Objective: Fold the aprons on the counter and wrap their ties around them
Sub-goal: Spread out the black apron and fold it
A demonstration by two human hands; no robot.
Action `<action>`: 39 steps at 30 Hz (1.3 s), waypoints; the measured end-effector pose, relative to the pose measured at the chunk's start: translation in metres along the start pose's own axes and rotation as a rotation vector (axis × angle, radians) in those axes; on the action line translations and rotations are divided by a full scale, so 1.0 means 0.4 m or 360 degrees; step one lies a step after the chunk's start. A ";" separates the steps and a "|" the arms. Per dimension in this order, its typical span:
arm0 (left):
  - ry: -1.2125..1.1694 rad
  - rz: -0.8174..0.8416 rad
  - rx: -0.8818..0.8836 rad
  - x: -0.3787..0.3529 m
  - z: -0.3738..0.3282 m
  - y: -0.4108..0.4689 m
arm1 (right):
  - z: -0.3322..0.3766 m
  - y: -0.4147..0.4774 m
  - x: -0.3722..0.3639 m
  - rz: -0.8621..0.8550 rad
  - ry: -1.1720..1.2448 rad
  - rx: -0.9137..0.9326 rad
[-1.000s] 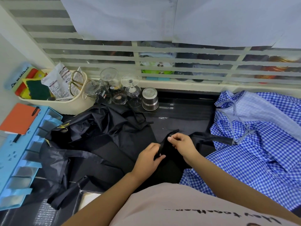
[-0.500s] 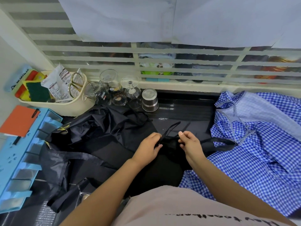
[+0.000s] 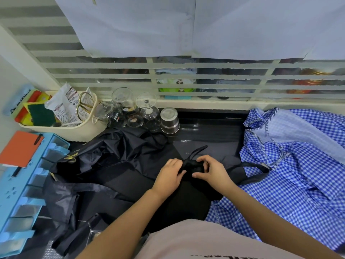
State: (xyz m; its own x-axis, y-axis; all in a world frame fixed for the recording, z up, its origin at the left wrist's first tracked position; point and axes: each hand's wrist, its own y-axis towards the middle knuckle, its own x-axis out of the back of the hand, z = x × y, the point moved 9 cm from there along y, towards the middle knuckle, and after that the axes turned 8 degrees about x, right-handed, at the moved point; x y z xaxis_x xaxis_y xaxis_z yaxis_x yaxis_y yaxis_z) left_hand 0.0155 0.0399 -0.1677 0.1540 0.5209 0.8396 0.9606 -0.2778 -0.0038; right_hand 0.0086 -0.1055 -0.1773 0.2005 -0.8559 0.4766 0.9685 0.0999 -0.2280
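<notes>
At mid-desk [image 3: 211, 139], the left grip [image 3: 170, 174] and right grip [image 3: 211, 171] pinch a folded black apron [image 3: 192, 166], soft, light, likely slippery, best held where its thin ties [image 3: 197, 150] cross.

Cream basket [image 3: 74, 132] with scissors [image 3: 81, 108], upturned glasses [image 3: 147, 111], steel cup [image 3: 169, 119], blue rack [image 3: 13, 195], orange notebook [image 3: 17, 149]

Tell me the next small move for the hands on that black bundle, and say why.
Probably draw the loose thin black tie ends snug round the small black fabric bundle and tuck them in. The left hand and the right hand both pinch the bundle, yet the tie ends stick up free behind it, so the wrap looks unfinished.
</notes>
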 end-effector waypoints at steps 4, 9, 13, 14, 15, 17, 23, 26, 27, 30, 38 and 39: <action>0.0018 0.0000 0.0042 0.001 0.003 0.003 | 0.011 -0.007 -0.005 -0.0013 -0.0173 0.0074; -0.0042 0.0000 0.0098 -0.001 0.008 0.003 | -0.001 -0.007 -0.002 -0.0051 -0.0147 0.0009; -0.0179 0.0004 0.0189 0.002 0.019 0.002 | -0.008 0.008 0.004 0.0009 -0.0150 -0.0067; -0.0213 0.0005 0.0219 0.004 0.022 0.002 | -0.011 0.010 0.004 0.0012 -0.0141 -0.0094; -0.0235 0.0007 0.0237 0.005 0.025 0.003 | -0.015 0.011 0.003 0.0011 -0.0127 -0.0125; -0.0270 0.0016 0.0263 0.005 0.026 0.004 | -0.018 0.008 0.001 0.0007 -0.0141 -0.0151; -0.0344 0.0050 0.0297 0.006 0.035 0.007 | 0.065 -0.007 -0.014 0.0158 -0.0361 0.0303; -0.0460 0.0097 0.0356 0.007 0.048 0.012 | 0.073 0.011 0.005 0.0113 -0.0429 0.0406; -0.0472 0.0110 0.0363 0.008 0.050 0.012 | 0.071 0.015 0.008 0.0092 -0.0472 0.0430; -0.0532 0.0144 0.0463 0.012 0.065 0.015 | 0.060 0.022 0.003 0.0076 -0.0557 0.0509; -0.0785 0.0117 0.0680 0.031 0.082 0.024 | 0.040 0.021 -0.025 0.0166 -0.0710 0.0554; -0.0766 0.0099 0.0620 0.039 0.065 0.027 | 0.042 0.019 -0.026 0.0191 -0.0747 0.0570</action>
State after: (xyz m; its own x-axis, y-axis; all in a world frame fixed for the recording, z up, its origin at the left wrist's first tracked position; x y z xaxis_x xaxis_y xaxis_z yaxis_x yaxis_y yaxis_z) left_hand 0.0342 0.0661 -0.1685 0.2121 0.8438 0.4930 0.9464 -0.0515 -0.3190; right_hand 0.0162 -0.0873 -0.1698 0.2762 -0.5206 0.8079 0.9082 0.4164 -0.0421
